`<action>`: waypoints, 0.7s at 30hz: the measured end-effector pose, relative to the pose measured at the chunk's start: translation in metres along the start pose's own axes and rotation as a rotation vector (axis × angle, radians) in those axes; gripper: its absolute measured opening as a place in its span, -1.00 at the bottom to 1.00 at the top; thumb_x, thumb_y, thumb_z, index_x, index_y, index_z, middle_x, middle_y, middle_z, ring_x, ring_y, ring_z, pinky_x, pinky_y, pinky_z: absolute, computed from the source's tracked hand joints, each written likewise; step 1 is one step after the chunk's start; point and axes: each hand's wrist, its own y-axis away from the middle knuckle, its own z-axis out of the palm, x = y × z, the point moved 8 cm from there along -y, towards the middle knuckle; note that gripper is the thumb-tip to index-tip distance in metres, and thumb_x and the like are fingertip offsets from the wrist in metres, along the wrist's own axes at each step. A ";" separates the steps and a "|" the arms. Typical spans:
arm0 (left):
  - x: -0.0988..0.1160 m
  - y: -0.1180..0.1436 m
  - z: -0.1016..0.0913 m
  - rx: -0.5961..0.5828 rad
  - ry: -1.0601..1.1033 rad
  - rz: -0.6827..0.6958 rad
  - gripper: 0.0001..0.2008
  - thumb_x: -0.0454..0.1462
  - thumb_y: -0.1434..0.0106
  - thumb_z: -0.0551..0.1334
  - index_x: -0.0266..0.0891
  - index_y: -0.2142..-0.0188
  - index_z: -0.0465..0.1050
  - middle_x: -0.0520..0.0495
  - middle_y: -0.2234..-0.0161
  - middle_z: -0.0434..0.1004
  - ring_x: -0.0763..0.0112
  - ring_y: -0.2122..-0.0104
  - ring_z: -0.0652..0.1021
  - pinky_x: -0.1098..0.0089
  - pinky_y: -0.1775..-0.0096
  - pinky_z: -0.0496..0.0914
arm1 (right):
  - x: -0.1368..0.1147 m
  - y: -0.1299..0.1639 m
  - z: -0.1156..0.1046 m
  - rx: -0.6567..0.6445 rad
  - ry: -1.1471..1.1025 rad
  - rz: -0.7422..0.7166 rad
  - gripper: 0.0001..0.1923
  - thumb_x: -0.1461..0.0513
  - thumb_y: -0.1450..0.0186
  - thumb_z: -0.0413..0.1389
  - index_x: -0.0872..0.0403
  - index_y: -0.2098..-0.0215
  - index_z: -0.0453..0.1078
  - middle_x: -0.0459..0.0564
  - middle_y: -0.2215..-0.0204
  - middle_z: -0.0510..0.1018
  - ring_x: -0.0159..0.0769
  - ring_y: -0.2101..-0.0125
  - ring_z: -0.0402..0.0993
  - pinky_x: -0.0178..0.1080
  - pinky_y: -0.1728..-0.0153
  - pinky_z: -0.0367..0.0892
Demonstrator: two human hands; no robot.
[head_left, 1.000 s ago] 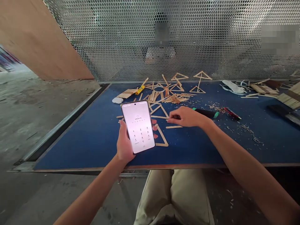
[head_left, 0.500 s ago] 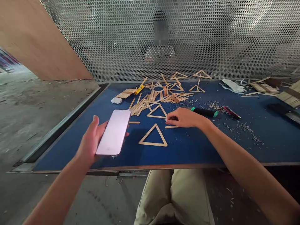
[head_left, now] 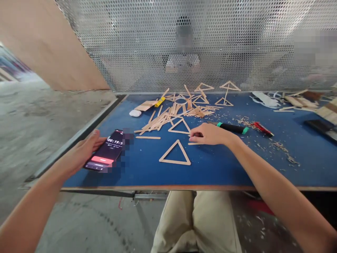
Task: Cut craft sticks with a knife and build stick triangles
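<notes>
Table [head_left: 147, 172]: blue top, strewn with sticks and shavings.
Left hand [head_left: 84, 153]: grasping the phone at the table's left edge; earlier it held it higher and nearer the centre.
Right hand [head_left: 207, 134]: fingers curled down on a stick [head_left: 195, 143], unmoved.
Phone [head_left: 105, 154]: now shows a dark timer screen, before a pale one.
Triangle [head_left: 175, 154]: flat, between the hands.

Phone [head_left: 106, 154] edge pixelated; stick [head_left: 193, 143] partly under right hand [head_left: 207, 134].
</notes>
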 end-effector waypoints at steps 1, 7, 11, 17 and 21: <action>0.000 -0.001 -0.001 0.013 -0.087 -0.007 -0.07 0.41 -0.17 0.00 -0.28 -0.15 0.43 -0.13 0.27 0.70 -0.01 0.17 0.65 0.24 0.18 0.50 | 0.001 0.000 0.000 -0.001 0.000 0.007 -0.62 -0.06 -0.39 0.06 0.02 0.24 0.53 -0.10 0.53 0.49 -0.37 0.54 0.27 -0.24 0.45 0.03; -0.013 0.002 0.012 -0.069 -0.556 -0.005 -0.06 0.31 -0.23 0.02 -0.38 -0.31 0.16 -0.24 -0.10 0.58 -0.06 -0.06 0.57 0.19 -0.04 0.39 | 0.005 0.002 -0.001 -0.021 0.011 0.043 -0.63 -0.06 -0.39 0.05 0.00 0.20 0.55 -0.07 0.51 0.52 -0.35 0.54 0.28 -0.21 0.44 0.04; -0.013 0.014 0.025 -0.056 -0.751 0.044 -0.02 0.31 -0.16 0.11 -0.40 -0.29 0.07 -0.39 -0.18 0.46 -0.18 -0.10 0.52 0.12 0.00 0.39 | 0.006 0.008 -0.012 -0.013 0.031 0.088 -0.58 -0.09 -0.42 -0.01 -0.02 0.17 0.55 -0.04 0.46 0.56 -0.32 0.52 0.32 -0.18 0.41 0.05; -0.008 0.024 0.024 -0.019 -0.791 -0.016 -0.21 0.25 -0.19 0.08 -0.31 -0.16 0.18 -0.26 -0.15 0.50 -0.22 -0.05 0.53 0.03 0.04 0.42 | 0.029 0.015 -0.024 -0.087 0.172 0.205 -0.62 -0.11 -0.32 0.10 -0.04 0.15 0.50 0.00 0.34 0.59 -0.24 0.45 0.40 -0.15 0.41 0.11; -0.009 0.024 0.022 -0.002 -0.769 -0.035 -0.15 0.25 -0.17 0.11 -0.34 -0.20 0.16 -0.29 -0.16 0.49 -0.26 -0.06 0.52 0.00 0.02 0.41 | 0.043 0.018 -0.015 -0.180 0.136 0.266 -0.43 -0.25 -0.17 0.20 -0.03 0.10 0.44 0.04 0.19 0.59 -0.17 0.37 0.46 -0.14 0.40 0.18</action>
